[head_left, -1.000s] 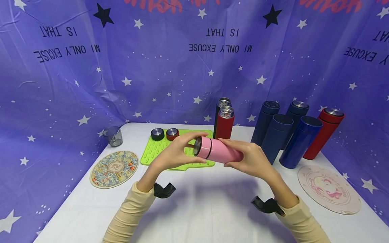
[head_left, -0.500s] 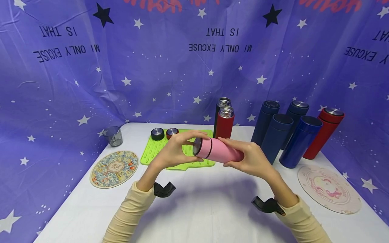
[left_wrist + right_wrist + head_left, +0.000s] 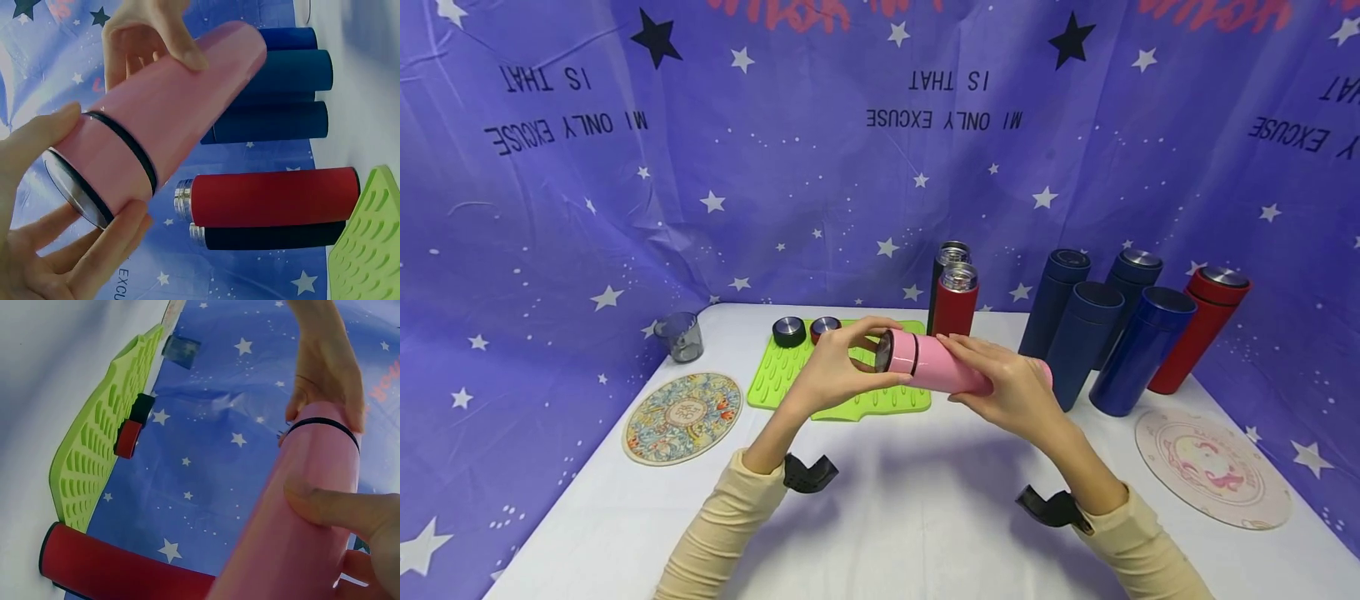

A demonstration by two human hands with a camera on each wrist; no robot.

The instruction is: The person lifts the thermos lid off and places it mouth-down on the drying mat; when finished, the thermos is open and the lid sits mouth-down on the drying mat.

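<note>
I see that the right hand point(image 3: 1015, 387) has shifted along the glossy pink cylindrical flask point(image 3: 953, 367): its base now shows past that hand, where half a second ago it was hidden in the grasp. The right fingers are wrapped round the body nearer its middle; the left hand point(image 3: 826, 377) has fingers and thumb curled round the pink cap with a silvery top point(image 3: 905, 352). I have the flask on its side in the air above the white-covered tabletop point(image 3: 895, 525), nearer me than the open red steel-necked bottle point(image 3: 956, 313). The cap sits against the thin black ring point(image 3: 322, 421), so both parts remain joined; I judge the mid-body hold steadier for handling them together. Two round caps, black point(image 3: 788, 333) and red point(image 3: 825, 328), rest on the lime-green ridged mat point(image 3: 769, 379), untouched.
</note>
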